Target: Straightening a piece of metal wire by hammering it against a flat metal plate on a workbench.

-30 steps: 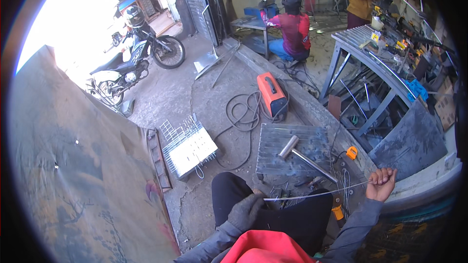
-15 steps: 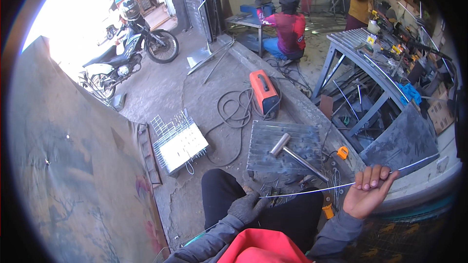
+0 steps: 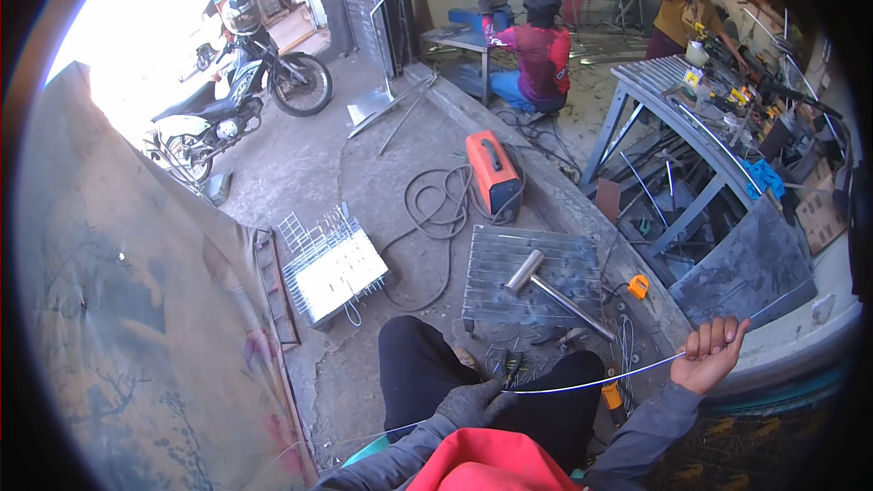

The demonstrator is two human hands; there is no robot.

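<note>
A thin, long metal wire (image 3: 600, 383) runs across my lap, between both hands. My left hand (image 3: 475, 404), in a dark grey glove, grips it just above my knee. My bare right hand (image 3: 711, 355) is closed on the wire farther right, at the edge of a grey metal sheet, with the wire's end sticking out past the fingers. I sit with black trousers and a red top visible at the bottom. Just in front of my knees stands a low metal grate (image 3: 532, 275) with a steel hammer (image 3: 555, 286) lying on it.
An orange welding machine (image 3: 493, 173) with coiled cable (image 3: 438, 205) sits on the concrete floor. A wire basket (image 3: 329, 264) lies at left. A cluttered workbench (image 3: 718, 109) stands at right. Two people work at the back. A motorcycle (image 3: 238, 100) is parked at far left.
My right hand has moved right and upward, closing around the wire and pulling it tauter. My left hand stays on the wire at my knee. The view has tilted slightly.
</note>
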